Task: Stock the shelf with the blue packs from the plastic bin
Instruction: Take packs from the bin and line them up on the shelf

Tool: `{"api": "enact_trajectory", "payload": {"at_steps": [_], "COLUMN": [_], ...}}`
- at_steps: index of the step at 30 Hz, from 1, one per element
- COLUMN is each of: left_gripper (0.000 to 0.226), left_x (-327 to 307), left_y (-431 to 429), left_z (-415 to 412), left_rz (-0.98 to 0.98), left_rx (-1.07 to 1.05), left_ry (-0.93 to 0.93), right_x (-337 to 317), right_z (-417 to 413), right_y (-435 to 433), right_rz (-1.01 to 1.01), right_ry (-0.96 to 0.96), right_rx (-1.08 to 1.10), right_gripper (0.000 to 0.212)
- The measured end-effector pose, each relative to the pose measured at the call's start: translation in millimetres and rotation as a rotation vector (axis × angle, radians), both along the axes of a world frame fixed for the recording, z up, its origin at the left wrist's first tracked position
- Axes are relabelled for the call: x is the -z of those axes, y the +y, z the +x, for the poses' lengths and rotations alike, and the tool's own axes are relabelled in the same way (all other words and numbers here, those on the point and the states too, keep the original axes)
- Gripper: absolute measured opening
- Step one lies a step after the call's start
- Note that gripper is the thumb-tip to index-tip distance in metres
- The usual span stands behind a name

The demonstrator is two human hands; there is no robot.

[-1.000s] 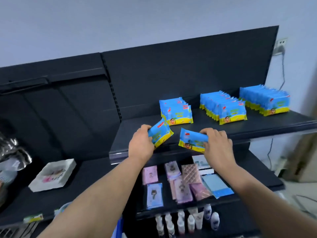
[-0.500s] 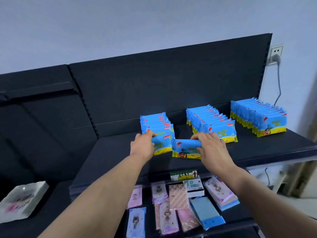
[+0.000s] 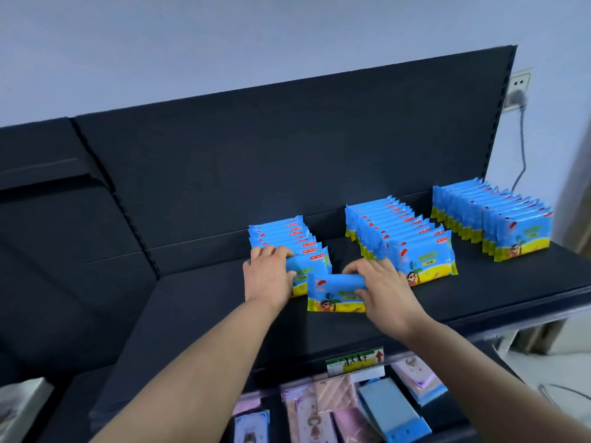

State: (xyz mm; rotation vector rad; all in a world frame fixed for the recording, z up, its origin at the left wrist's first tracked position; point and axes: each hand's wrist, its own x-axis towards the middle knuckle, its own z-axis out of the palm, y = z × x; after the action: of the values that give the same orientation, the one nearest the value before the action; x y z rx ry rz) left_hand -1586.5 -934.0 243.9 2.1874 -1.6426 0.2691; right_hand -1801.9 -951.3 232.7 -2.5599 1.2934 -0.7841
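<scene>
Three rows of blue packs with yellow bottoms stand on the dark top shelf (image 3: 479, 302): a short left row (image 3: 281, 233), a middle row (image 3: 393, 231) and a right row (image 3: 492, 215). My left hand (image 3: 267, 279) grips a blue pack (image 3: 308, 270) set upright at the front of the left row. My right hand (image 3: 382, 290) grips another blue pack (image 3: 332, 292), standing on the shelf just in front of that one. The plastic bin is out of sight.
The shelf's dark back panel (image 3: 287, 155) rises behind the rows. A green price tag (image 3: 355, 362) hangs on the shelf's front edge. Below lie pink packets (image 3: 316, 410) and a light blue packet (image 3: 391, 414). A wall socket (image 3: 518, 91) with a cable is at the right.
Both hands carried their packs up onto the top shelf. The left pack now stands at the front of the left row and the right pack stands before it.
</scene>
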Motion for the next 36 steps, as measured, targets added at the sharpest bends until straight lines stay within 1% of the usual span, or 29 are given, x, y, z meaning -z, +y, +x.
{"api": "enact_trajectory", "payload": {"at_steps": [1,3,5,6,7,10,12,15,19,22,27,32,36], "left_gripper": [0.042,0.045,0.039,0.036,0.036,0.047,0.045,0.039,0.048,0.053,0.053,0.051,0.05], "left_x": [0.9,3.6,7.5,10.3,13.8,26.9,33.7,42.6,51.5,52.0,52.7,52.6,52.8], "left_y": [-0.2,1.5,9.2,15.0,20.3,36.2,41.6,49.0,53.3,52.6,53.6,53.5,53.7], "left_z": [1.0,4.0,9.3,13.6,17.6,34.6,39.0,41.8,39.8,38.0,37.4,36.0,36.0], "left_rz": [-0.019,-0.081,-0.17,-0.183,-0.158,0.054,0.191,0.278,0.269,0.262,0.26,0.255,0.256], "left_rx": [-0.017,-0.054,-0.093,-0.115,-0.14,-0.261,-0.289,-0.3,-0.276,-0.265,-0.262,-0.265,-0.267], "left_ry": [0.02,0.12,0.237,0.274,0.294,0.322,0.303,0.245,0.173,0.159,0.137,0.125,0.12], "right_x": [1.6,2.3,3.5,4.8,5.0,8.1,11.7,18.7,27.2,33.8,39.3,45.8,45.4], "right_z": [4.0,13.1,25.1,31.6,36.5,52.6,56.5,67.2,82.1,93.0,101.4,97.6,92.8], "right_y": [-1.7,-6.2,-11.5,-14.2,-16.5,-20.8,-20.6,-20.0,-23.6,-27.6,-28.8,-29.3,-28.5], "right_rz": [-0.002,-0.017,-0.022,-0.03,-0.038,-0.082,-0.078,-0.085,-0.132,-0.16,-0.22,-0.239,-0.239], "right_ry": [0.01,0.024,0.031,0.022,0.005,0.014,0.023,0.056,0.056,0.043,0.065,0.09,0.081], "right_rx": [-0.012,-0.04,-0.068,-0.075,-0.069,-0.056,-0.042,-0.069,-0.046,0.023,0.087,0.097,0.091], "right_gripper": [0.033,0.034,0.036,0.037,0.039,0.044,0.052,0.062,0.067,0.072,0.078,0.093,0.089]}}
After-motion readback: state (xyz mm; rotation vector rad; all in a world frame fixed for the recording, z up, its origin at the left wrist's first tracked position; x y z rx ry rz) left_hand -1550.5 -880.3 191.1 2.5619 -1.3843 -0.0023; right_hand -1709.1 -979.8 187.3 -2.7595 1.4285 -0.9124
